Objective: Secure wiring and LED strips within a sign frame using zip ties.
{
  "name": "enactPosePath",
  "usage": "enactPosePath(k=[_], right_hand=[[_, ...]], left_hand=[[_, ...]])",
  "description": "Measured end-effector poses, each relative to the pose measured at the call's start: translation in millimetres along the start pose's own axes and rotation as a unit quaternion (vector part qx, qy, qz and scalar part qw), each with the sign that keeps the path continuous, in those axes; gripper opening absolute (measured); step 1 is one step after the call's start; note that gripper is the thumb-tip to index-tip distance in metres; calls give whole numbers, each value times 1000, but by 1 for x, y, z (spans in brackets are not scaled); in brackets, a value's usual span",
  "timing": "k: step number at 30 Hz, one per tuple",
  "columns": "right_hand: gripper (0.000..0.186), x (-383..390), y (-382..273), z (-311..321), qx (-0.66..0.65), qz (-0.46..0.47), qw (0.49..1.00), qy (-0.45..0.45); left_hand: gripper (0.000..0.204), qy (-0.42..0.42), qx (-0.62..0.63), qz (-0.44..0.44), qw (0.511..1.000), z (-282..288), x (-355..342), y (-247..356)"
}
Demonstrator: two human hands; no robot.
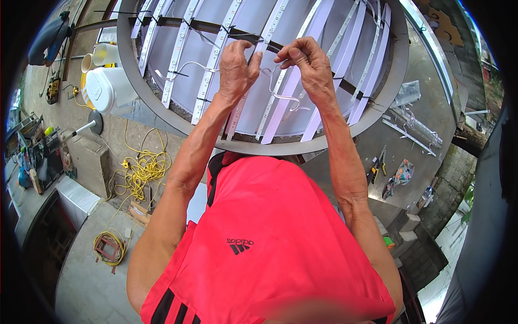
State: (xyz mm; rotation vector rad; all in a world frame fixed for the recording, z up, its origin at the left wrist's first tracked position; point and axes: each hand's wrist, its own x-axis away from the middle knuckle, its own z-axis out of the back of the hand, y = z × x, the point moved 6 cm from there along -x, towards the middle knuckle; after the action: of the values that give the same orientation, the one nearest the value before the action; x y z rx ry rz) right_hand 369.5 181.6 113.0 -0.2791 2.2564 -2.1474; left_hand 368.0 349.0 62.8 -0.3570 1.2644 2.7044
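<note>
A round grey metal frame lies in front of me, with a pale panel inside. White LED strips run across it in rows, over a dark crossbar, and black cable ties sit on several of them. My left hand is above the crossbar near the middle, fingers curled beside a strip; whatever they grip is hidden. Close to its right, my right hand has thumb and fingertips pinched together on something too small to name. A loose white wire hangs between and below the hands.
To the left are a white plastic container, a tangle of yellow cable and a cable wound on a reddish frame. Pliers, a patterned cloth and strip offcuts lie on the sheet-covered surface at right.
</note>
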Motion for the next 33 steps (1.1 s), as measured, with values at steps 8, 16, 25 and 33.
enactPosePath(k=[8, 16, 25, 33], right_hand=[[21, 9, 18, 8, -31, 9, 999, 4], [25, 12, 32, 27, -96, -24, 994, 49], [29, 20, 49, 29, -56, -61, 996, 40], [34, 30, 80, 15, -34, -224, 974, -20]], left_hand=[[61, -291, -31, 182, 939, -29, -6, -38], [58, -392, 200, 253, 862, -38, -15, -59], [65, -442, 151, 229, 854, -33, -19, -35], [73, -462, -63, 215, 858, -35, -25, -36]])
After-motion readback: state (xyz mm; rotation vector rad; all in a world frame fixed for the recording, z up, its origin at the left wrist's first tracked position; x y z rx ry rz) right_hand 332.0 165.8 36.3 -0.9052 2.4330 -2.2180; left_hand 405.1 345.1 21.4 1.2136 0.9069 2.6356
